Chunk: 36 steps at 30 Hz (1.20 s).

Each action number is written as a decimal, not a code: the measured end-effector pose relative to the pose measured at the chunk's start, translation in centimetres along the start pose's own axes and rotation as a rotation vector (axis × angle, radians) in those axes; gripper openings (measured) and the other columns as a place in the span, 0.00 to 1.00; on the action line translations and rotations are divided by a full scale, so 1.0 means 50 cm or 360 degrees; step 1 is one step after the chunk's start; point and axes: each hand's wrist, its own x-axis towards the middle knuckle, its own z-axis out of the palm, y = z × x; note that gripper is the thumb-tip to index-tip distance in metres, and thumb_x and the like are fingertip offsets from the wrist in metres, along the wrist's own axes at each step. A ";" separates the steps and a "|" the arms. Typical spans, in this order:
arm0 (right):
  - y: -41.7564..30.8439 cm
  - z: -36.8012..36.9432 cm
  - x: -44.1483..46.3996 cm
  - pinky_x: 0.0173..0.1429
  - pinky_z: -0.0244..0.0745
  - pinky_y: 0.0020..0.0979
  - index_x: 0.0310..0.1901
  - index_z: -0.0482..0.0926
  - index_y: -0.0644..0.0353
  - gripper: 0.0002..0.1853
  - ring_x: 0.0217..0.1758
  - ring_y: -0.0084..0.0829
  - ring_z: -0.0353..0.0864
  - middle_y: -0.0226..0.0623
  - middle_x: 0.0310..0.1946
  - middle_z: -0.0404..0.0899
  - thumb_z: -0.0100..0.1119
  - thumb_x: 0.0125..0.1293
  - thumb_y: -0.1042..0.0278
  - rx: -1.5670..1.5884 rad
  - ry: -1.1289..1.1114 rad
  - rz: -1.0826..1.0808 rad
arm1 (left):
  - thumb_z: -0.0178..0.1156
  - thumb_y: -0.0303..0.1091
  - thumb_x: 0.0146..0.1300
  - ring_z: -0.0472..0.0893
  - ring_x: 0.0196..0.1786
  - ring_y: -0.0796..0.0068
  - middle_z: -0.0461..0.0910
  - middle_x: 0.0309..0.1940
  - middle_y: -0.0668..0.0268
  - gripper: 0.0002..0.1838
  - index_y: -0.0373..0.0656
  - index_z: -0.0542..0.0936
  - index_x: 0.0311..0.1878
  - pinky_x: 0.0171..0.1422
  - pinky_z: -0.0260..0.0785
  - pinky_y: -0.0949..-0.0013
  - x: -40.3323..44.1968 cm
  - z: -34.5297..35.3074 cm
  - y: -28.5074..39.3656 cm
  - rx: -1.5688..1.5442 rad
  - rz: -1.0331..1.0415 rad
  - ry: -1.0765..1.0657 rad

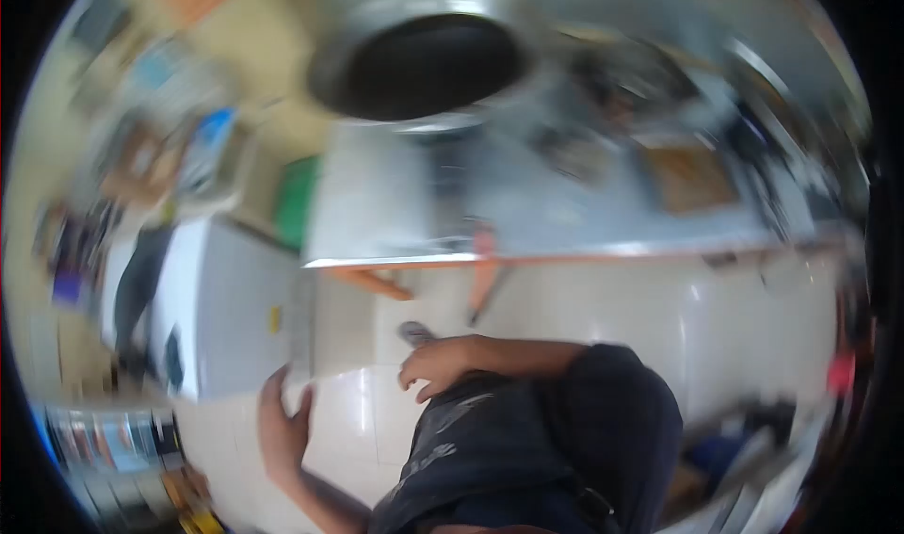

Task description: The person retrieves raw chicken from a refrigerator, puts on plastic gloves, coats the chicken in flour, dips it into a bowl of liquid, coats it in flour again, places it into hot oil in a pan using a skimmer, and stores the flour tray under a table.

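My left hand [285, 428] is raised at the lower left, its thumb and fingers apart with nothing between them. It is nearest to the white box-shaped cabinet or appliance [237, 313]. My right hand [441, 363] hangs in front of my dark clothing, over the pale tiled floor; its fingers are loosely bent and apart, and no object shows in it. Beyond both hands stands a metal-topped table [377, 190] with a large round vessel [438, 68], dark inside with a shiny rim, at its back left. Motion blur hides fine detail.
On the table's right part lie a brown board-like item [690, 176] and blurred dark items [640, 72]. A green container [298, 200] stands by the table's left end. Cluttered shelves [141, 153] line the left. Wooden legs [377, 283] show under the table's front edge.
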 end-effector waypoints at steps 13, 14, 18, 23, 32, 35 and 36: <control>0.107 -0.443 0.831 0.55 0.72 0.41 0.50 0.78 0.59 0.20 0.52 0.45 0.77 0.43 0.47 0.79 0.62 0.63 0.54 -0.0336 0.0076 -0.0044 | 0.63 0.56 0.59 0.80 0.54 0.51 0.80 0.51 0.48 0.32 0.37 0.78 0.56 0.59 0.71 0.57 0.086 -0.025 -0.701 -0.0246 -0.1544 -0.0158; 0.127 -0.461 0.881 0.55 0.72 0.41 0.50 0.78 0.59 0.20 0.52 0.46 0.77 0.44 0.47 0.79 0.62 0.62 0.54 -0.0331 0.0063 -0.0008 | 0.63 0.56 0.59 0.80 0.54 0.51 0.80 0.51 0.47 0.32 0.37 0.78 0.56 0.60 0.71 0.56 0.086 -0.019 -0.742 -0.0334 -0.1738 -0.0244; 0.230 -0.516 1.084 0.56 0.73 0.42 0.46 0.80 0.60 0.19 0.51 0.47 0.79 0.48 0.46 0.81 0.63 0.60 0.54 -0.0395 0.0281 0.0221 | 0.63 0.55 0.59 0.81 0.53 0.52 0.81 0.50 0.47 0.33 0.36 0.77 0.58 0.57 0.73 0.58 0.147 0.013 -0.929 -0.0499 -0.1776 -0.0384; 0.336 -0.681 1.326 0.53 0.74 0.42 0.44 0.83 0.59 0.18 0.47 0.49 0.81 0.50 0.41 0.83 0.65 0.58 0.56 -0.0413 0.0521 0.0445 | 0.63 0.52 0.61 0.80 0.54 0.51 0.80 0.51 0.48 0.30 0.37 0.77 0.57 0.58 0.71 0.57 0.322 -0.090 -1.117 -0.0502 -0.1390 -0.0111; 0.741 -0.878 1.581 0.53 0.74 0.38 0.36 0.86 0.58 0.10 0.46 0.46 0.81 0.44 0.37 0.84 0.61 0.51 0.72 -0.0812 0.0522 0.0739 | 0.62 0.37 0.63 0.78 0.52 0.48 0.80 0.47 0.49 0.18 0.34 0.78 0.51 0.56 0.69 0.55 0.637 -0.275 -1.274 -0.0072 -0.0904 0.0243; 0.882 -0.902 1.666 0.57 0.72 0.38 0.36 0.86 0.56 0.08 0.51 0.45 0.79 0.43 0.38 0.83 0.63 0.52 0.71 -0.1168 0.0865 0.0287 | 0.62 0.37 0.63 0.79 0.51 0.50 0.80 0.48 0.50 0.18 0.34 0.78 0.51 0.56 0.70 0.56 0.718 -0.289 -1.248 -0.0298 -0.1107 0.0253; 0.857 -0.902 1.666 0.59 0.70 0.39 0.38 0.85 0.56 0.09 0.53 0.44 0.78 0.42 0.39 0.83 0.63 0.54 0.70 -0.1402 0.0725 0.0363 | 0.63 0.38 0.63 0.79 0.50 0.51 0.80 0.48 0.50 0.18 0.35 0.78 0.51 0.56 0.70 0.56 0.753 -0.286 -1.242 -0.0383 -0.1141 0.0244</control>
